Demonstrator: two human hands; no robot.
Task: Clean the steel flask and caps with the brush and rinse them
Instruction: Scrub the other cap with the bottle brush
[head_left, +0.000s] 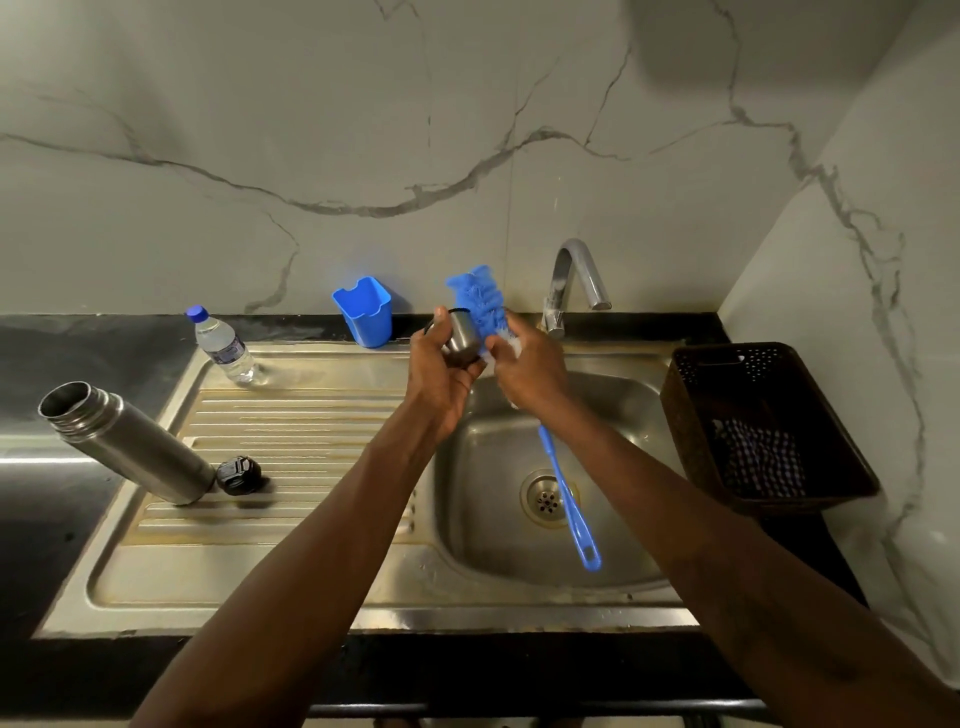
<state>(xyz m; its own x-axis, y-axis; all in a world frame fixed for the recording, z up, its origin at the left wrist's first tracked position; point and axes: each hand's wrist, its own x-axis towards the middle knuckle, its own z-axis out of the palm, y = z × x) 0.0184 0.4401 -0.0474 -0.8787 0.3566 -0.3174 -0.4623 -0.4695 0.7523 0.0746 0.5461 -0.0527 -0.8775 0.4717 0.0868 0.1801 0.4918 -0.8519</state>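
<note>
The left hand (436, 371) is gripping a small round steel cap (463, 336) over the stainless sink basin (480, 467). The right hand (530, 366) is clutching a long blue bristle brush (479, 300) against it. The open steel flask (130, 441) is standing on the ribbed drainboard (291, 415), below a white marble wall (260, 130).

On my feed both bare forearms stretch from the near edge and converge above the far side of the sink basin (488, 457). My left hand (441, 366) hangs over the basin's far left corner, raised well clear of it, with thumb and fingers curled round a small steel cap (464, 339). My right hand (531, 370) is just beside it, over the basin's far edge, the back of the hand toward me. Its fingers are wrapped round the brush (480, 301) just below the bristles. The two hands nearly touch, and both wrists angle inward toward each other.
</note>
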